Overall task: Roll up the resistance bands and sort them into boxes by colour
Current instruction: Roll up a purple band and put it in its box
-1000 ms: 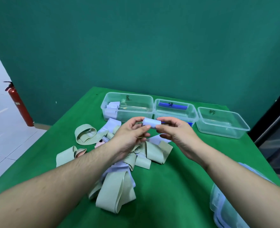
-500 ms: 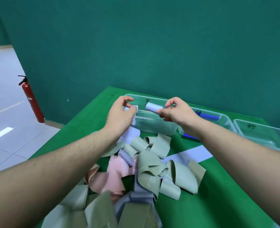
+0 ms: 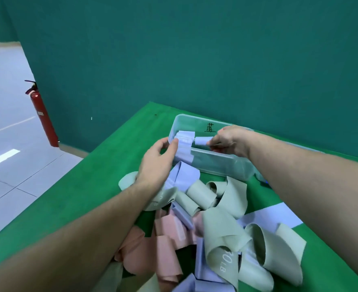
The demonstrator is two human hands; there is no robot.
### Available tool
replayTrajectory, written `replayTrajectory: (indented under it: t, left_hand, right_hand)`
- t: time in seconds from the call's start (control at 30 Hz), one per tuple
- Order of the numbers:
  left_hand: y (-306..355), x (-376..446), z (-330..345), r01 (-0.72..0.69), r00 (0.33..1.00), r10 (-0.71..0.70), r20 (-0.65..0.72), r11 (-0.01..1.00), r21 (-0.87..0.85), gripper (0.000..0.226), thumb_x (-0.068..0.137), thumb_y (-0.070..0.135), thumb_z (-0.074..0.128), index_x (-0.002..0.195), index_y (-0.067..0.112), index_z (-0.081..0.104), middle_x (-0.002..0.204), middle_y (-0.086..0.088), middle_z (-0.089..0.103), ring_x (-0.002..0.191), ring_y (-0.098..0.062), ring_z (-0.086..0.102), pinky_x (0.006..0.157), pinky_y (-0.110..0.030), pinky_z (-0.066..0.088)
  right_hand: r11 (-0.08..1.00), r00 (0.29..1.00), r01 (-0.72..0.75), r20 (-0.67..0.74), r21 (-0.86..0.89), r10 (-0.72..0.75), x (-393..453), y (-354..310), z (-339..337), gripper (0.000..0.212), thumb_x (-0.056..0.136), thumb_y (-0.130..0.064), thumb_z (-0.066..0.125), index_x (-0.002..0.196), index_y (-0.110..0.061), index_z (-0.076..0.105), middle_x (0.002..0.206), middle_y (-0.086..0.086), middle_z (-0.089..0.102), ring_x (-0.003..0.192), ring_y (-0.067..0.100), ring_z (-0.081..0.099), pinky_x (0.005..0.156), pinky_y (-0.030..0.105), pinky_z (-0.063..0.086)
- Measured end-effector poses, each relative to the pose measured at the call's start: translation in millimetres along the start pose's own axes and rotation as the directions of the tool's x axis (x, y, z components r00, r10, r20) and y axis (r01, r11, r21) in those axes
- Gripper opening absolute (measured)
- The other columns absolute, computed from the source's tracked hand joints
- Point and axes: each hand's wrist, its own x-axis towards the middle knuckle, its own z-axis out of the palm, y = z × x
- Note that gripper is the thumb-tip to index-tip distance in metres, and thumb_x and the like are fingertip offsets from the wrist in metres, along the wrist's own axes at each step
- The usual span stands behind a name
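Observation:
My right hand [image 3: 229, 140] pinches a rolled pale blue band [image 3: 202, 141] over the left end of a clear plastic box [image 3: 216, 165] marked with a black character. Other pale blue rolls [image 3: 184, 142] lie at that end of the box. My left hand [image 3: 157, 163] rests at the box's left corner with its fingers relaxed, touching the rim. A heap of unrolled bands lies on the green table [image 3: 93, 190] in front of the box: sage green bands [image 3: 226, 207], pink bands [image 3: 165, 245] and pale blue bands [image 3: 184, 175].
A red fire extinguisher [image 3: 43, 114] stands on the tiled floor to the left of the table, against the green wall. The table's left edge runs diagonally close to the heap. The other boxes are hidden behind my right arm.
My right hand has carried the pale blue roll from above the heap down into the marked box. My left hand let go of the roll and moved to the box's left corner.

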Motion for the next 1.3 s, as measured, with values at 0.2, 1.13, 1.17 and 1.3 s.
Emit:
replayTrajectory:
  t: [0.2,1.13,1.17,1.3]
  left_hand:
    - [-4.8,-0.5,-0.1,-0.040,0.999,0.040,-0.006,0.997,-0.059,0.025,0.095,0.049,0.054,0.106,0.034,0.071,0.093,0.019,0.072,0.068,0.001,0.058,0.078,-0.028,0.050]
    - [-15.8,6.9,2.6,-0.013,1.000,0.013,-0.024,1.000,-0.010,0.040,0.084,0.066,0.051,0.111,0.043,0.068,0.096,0.020,0.071,0.070,-0.008,0.055,0.086,-0.043,0.055]
    - [-16.1,7.4,2.7,-0.012,1.000,0.012,-0.027,1.000,-0.006,0.041,0.083,0.067,0.051,0.111,0.043,0.068,0.098,0.019,0.071,0.071,-0.008,0.055,0.087,-0.043,0.055]
    - [-18.0,9.2,3.0,-0.011,0.999,0.011,-0.036,1.000,-0.009,0.042,0.082,0.067,0.052,0.112,0.042,0.067,0.101,0.019,0.071,0.073,-0.007,0.056,0.088,-0.044,0.055]
  right_hand:
    - [0.989,0.998,-0.067,-0.002,0.135,0.068,21.5,6.4,8.2,0.018,0.092,0.006,0.060,0.077,-0.004,0.054,0.075,0.009,0.056,0.064,0.013,0.055,0.047,0.018,0.053]
    - [0.994,0.995,-0.094,-0.040,0.048,0.096,33.6,8.9,11.8,0.025,0.099,-0.002,0.055,0.073,-0.004,0.053,0.037,0.001,0.054,0.028,0.005,0.051,0.035,0.016,0.045]
    - [0.995,0.995,-0.094,-0.024,0.040,0.095,33.7,9.3,12.7,0.024,0.099,-0.003,0.055,0.075,-0.004,0.053,0.037,0.000,0.055,0.029,0.005,0.051,0.036,0.015,0.046]
    - [0.995,0.997,-0.073,-0.011,0.061,0.074,33.4,8.1,14.6,0.021,0.099,0.000,0.054,0.077,-0.002,0.052,0.037,0.001,0.055,0.029,0.006,0.052,0.037,0.015,0.047]
